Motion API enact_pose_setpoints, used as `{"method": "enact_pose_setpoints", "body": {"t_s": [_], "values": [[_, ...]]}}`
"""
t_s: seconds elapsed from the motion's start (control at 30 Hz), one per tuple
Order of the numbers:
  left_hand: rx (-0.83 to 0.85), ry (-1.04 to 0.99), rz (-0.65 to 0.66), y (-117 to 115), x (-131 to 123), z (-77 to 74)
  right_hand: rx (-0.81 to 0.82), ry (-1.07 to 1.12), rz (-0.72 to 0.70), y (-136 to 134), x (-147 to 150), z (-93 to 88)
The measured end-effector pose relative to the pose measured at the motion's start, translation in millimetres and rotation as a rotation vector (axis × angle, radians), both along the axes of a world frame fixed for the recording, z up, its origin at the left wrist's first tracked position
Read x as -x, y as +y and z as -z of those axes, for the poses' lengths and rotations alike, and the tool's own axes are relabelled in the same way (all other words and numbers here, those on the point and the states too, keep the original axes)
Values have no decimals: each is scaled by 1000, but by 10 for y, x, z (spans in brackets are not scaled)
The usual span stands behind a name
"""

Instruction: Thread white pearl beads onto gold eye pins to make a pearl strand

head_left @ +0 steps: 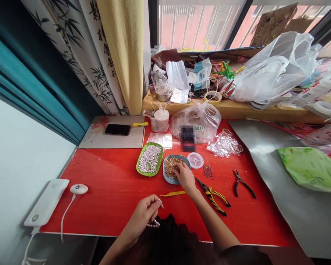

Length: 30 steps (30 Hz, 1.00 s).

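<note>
My left hand [147, 212] is closed in a pinch near the front edge of the table, with a string of pearly beads [153, 223] hanging below its fingers. A tiny gold-coloured bit shows at its fingertips. My right hand [186, 178] reaches into a blue tray [188, 159] of small gold beads [170, 166]. Its fingers are drawn together among the beads; what lies between them is hidden. To the left of that tray, a green tray [138, 168] holds pearly white beads [151, 156].
Yellow-black long-nose pliers [213, 195] and small black pliers [239, 182] lie at right. A clear spool [195, 161], a yellow strip [173, 193] and bagged beads [225, 144] are nearby. A phone [117, 129] rests at back left; a white power bank [46, 202] stands at the left edge.
</note>
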State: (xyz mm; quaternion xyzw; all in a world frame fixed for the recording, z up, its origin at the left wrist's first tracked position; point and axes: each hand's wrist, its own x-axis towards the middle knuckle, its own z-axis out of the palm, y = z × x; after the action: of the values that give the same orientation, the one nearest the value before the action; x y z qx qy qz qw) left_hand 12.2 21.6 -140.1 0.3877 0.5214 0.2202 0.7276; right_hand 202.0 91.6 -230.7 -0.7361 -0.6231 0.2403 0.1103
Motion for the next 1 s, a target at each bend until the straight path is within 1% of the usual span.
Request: {"method": "enact_pose_setpoints", "body": {"t_s": [0.17, 0.5, 0.77, 1.0], "values": [[6, -1, -25, 14, 27, 16, 17, 26, -15, 32, 11, 25], [43, -26, -30, 47, 34, 86, 24, 181, 64, 34, -111, 153], [58, -48, -44, 66, 43, 110, 2, 298, 87, 53, -181, 126], [66, -56, -63, 73, 52, 112, -4, 432, 126, 103, -148, 152]]}}
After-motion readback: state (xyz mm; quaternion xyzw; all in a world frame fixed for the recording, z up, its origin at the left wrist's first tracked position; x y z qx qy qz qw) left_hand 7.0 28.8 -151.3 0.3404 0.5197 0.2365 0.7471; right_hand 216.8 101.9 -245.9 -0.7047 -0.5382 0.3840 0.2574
